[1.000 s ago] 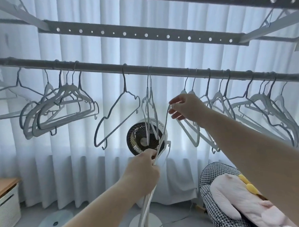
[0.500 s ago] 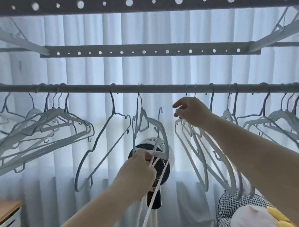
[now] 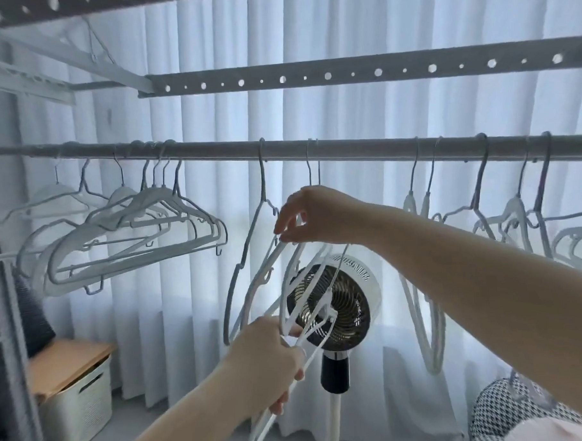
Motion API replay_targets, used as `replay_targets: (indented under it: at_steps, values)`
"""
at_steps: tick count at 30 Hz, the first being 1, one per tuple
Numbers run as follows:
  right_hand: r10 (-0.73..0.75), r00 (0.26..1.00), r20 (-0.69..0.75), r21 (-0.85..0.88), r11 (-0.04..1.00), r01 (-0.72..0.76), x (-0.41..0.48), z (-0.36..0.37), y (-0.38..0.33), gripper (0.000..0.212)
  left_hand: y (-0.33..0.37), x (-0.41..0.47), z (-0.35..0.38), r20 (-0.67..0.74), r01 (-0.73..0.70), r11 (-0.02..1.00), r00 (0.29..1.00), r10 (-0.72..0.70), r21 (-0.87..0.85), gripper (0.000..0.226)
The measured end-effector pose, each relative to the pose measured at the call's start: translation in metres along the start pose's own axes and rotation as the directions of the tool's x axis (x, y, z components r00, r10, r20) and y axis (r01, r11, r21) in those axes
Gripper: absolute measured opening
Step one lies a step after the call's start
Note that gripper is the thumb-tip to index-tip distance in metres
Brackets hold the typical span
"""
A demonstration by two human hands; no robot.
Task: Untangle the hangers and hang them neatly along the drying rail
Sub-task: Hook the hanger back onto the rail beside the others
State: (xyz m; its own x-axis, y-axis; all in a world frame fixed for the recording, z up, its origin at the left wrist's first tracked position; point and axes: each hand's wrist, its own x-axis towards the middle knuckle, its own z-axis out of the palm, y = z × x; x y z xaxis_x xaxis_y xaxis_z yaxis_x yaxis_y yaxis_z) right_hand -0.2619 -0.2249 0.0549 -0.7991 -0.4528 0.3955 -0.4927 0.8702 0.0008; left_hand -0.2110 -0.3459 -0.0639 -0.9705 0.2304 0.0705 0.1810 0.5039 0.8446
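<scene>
The grey drying rail point(image 3: 363, 150) is running level across the room at head height. Toward its left, a bunch of pale hangers point(image 3: 134, 257) is hanging crowded together, tilting and overlapping. Just right of them a thin grey wire hanger point(image 3: 247, 247) is dangling alone. Beside it the tangled white hangers point(image 3: 328, 307) are hooking over the rail, their arms crossing; a right hand point(image 3: 316, 216) is pinching them near the necks and a left hand point(image 3: 265, 361) is gripping their lower bars. Further right, a pair of white hangers point(image 3: 410, 203) is hanging edge-on, with the right-end hangers point(image 3: 516, 210) interlocking beyond.
</scene>
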Motion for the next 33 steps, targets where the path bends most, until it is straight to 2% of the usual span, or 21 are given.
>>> replay_targets:
  at_steps: [4, 8, 12, 15, 19, 22, 25, 29, 33]
  values:
    - [0.093, 0.995, 0.041, -0.021, 0.996, -0.092, 0.007, 0.006, -0.006, 0.02, -0.003, -0.003, 0.009, 0.035, -0.016, 0.997, 0.999, 0.019, -0.07, 0.017]
    - [0.114, 0.992, 0.046, -0.008, 0.993, -0.114, 0.009, 0.008, 0.0, 0.023, -0.001, -0.007, 0.023, 0.082, -0.036, 0.991, 0.996, 0.046, -0.126, 0.021]
    - [0.106, 0.99, -0.092, 0.079, 0.992, -0.099, 0.003, 0.005, 0.007, 0.025, -0.002, -0.008, 0.028, 0.051, -0.069, 0.99, 0.996, 0.076, -0.121, 0.023]
    - [0.089, 0.975, -0.206, 0.008, 0.996, -0.089, -0.003, 0.0, 0.015, 0.024, -0.002, -0.009, 0.025, 0.015, -0.085, 0.986, 0.996, 0.088, -0.142, 0.028]
    - [0.15, 0.981, -0.12, 0.087, 0.986, -0.14, -0.012, -0.001, 0.018, 0.025, -0.007, -0.008, 0.019, -0.053, -0.073, 0.981, 0.997, 0.064, -0.181, 0.038]
    - [0.152, 0.985, -0.082, 0.19, 0.972, -0.134, -0.013, 0.003, 0.012, 0.026, -0.012, -0.009, 0.017, -0.058, -0.062, 0.983, 0.997, 0.053, -0.171, 0.04]
    - [0.138, 0.99, -0.03, 0.221, 0.967, -0.128, -0.009, 0.009, 0.006, 0.027, -0.014, -0.011, 0.015, -0.064, -0.06, 0.984, 0.997, 0.05, -0.169, 0.04]
    - [0.124, 0.992, -0.03, 0.17, 0.979, -0.117, -0.008, 0.011, 0.002, 0.03, -0.012, -0.012, 0.009, -0.066, -0.057, 0.979, 0.997, 0.045, -0.194, 0.04]
    - [0.161, 0.985, -0.062, 0.078, 0.985, -0.157, -0.018, -0.002, 0.011, 0.034, 0.0, -0.009, 0.002, -0.068, -0.089, 0.985, 0.995, 0.079, -0.146, 0.04]
